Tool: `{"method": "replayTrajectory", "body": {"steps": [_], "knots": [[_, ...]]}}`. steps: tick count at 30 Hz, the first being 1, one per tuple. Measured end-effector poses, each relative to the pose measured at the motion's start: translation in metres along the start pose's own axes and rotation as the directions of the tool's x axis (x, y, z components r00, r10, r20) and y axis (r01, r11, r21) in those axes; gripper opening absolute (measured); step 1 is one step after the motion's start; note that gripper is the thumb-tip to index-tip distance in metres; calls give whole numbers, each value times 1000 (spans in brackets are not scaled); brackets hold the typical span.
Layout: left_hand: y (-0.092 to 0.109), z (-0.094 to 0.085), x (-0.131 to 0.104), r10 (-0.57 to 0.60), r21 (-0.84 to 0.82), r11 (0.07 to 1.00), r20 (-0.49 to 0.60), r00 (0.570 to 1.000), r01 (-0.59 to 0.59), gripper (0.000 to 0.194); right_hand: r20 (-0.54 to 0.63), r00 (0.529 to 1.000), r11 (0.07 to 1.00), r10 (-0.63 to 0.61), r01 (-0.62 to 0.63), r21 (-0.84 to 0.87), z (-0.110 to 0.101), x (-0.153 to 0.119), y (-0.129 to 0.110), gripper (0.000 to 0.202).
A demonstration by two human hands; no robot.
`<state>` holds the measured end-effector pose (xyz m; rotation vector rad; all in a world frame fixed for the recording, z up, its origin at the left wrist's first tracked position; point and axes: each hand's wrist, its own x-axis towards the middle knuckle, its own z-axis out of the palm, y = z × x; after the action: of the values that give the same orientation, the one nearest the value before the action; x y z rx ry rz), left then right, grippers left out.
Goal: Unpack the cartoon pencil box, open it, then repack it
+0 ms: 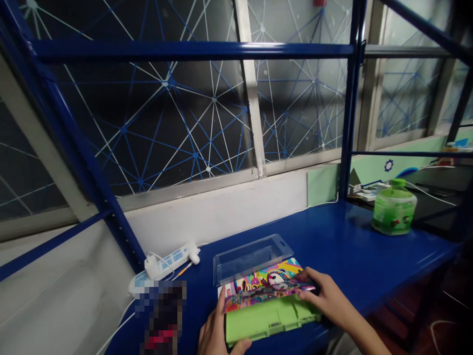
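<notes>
A bright green plastic case (264,320), which looks like a pencil box, lies near the front edge of the blue table, with a glossy printed flap (258,296) along its far side. My left hand (216,325) grips the left end, thumb on the near corner and a finger up the side. At the right end, my right hand (321,296) pinches the flap between thumb and fingers. Just behind lies a colourful card (273,276) with a cartoon bear. Beyond it, touching or nearly so, is a clear plastic blister shell (240,259).
A white power strip (175,259) with plugs and cables lies at the back left. Near it is a pixelated dark patch (162,315). A green bottle (394,209) stands at the right of the blue table (325,236). Blue metal posts (349,123) rise behind.
</notes>
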<state>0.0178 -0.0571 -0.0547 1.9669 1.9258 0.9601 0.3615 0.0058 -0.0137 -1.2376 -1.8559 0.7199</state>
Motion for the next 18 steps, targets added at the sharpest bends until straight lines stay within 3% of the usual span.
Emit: {"method": "replayTrajectory", "body": {"steps": [2, 7, 14, 18], "knots": [[-1, 1, 0, 22, -17, 1000, -4, 1000, -22, 103, -46, 999, 999, 23, -22, 26, 2, 7, -3, 33], [-1, 1, -1, 35, -23, 999, -9, 999, -35, 101, -130, 989, 995, 75, -66, 74, 8, 19, 1, 50], [1, 2, -2, 2, -23, 1000, -52, 999, -3, 91, -47, 998, 994, 45, -40, 106, -1, 10, 0, 51], [8, -1, 1, -47, -78, 996, -83, 995, 41, 80, 106, 994, 987, -33, 15, 161, -10, 1, -1, 59]]}}
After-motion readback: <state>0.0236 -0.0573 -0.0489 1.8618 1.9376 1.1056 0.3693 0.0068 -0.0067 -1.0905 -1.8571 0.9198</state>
